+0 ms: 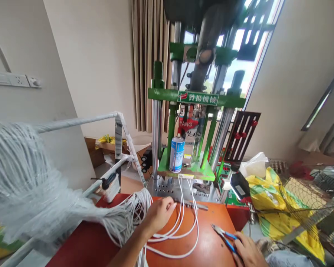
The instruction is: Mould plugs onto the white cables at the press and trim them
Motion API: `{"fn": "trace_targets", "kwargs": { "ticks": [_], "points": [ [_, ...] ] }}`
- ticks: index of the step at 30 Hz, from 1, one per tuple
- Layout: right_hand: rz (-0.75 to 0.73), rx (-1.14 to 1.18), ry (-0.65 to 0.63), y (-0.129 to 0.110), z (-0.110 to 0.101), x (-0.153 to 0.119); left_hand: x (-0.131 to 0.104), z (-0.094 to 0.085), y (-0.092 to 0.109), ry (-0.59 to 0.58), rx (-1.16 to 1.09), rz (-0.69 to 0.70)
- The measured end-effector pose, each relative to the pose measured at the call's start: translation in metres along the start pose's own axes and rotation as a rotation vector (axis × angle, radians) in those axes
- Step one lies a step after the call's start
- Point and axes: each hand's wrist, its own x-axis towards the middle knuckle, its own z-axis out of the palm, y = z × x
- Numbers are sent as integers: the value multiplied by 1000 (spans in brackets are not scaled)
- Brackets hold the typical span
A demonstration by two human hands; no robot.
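Note:
My left hand (160, 214) is over the red-brown tabletop (211, 213), its fingers curled in and the thumb against them. Whatever may be inside that grip is hidden. It is right beside a bundle of white cables (139, 205), and several white cable loops (180, 256) curve across the table to its right, their far ends running up under the green press plate (161, 167). At the lower right, my right hand (249, 250) is closed around the blue handles of a pair of pliers (225, 237), whose metal jaws point forward and left, close to the tabletop.
A green press machine (164, 94) stands ahead, with a blue spray can (177, 155) on its plate. Plastic-wrapped white cables (19, 174) hang over a wrapped frame (80, 121) at left. Yellow bags (269, 193) and black netting (308, 202) are at right.

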Motion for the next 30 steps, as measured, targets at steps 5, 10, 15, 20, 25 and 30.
{"fn": "trace_targets", "kwargs": {
  "ticks": [5, 10, 15, 20, 25, 30],
  "points": [
    [72, 59, -1, -59, -9, 14, -10, 18, -11, 4, 26, 104],
    [-236, 478, -257, -174, -30, 17, -77, -11, -54, 497, -4, -66],
    [57, 691, -489, -256, -8, 74, -142, -7, -72, 731, -5, -265],
    [101, 894, -666, -259, 10, 124, -163, 10, -58, 707, 27, -190],
    [242, 1237, -888, -227, 1, 131, -161, 13, -35, 600, 165, -119],
    [345, 1052, -916, -220, -9, 120, -158, 10, -37, 568, 102, -107]
  ]
}}
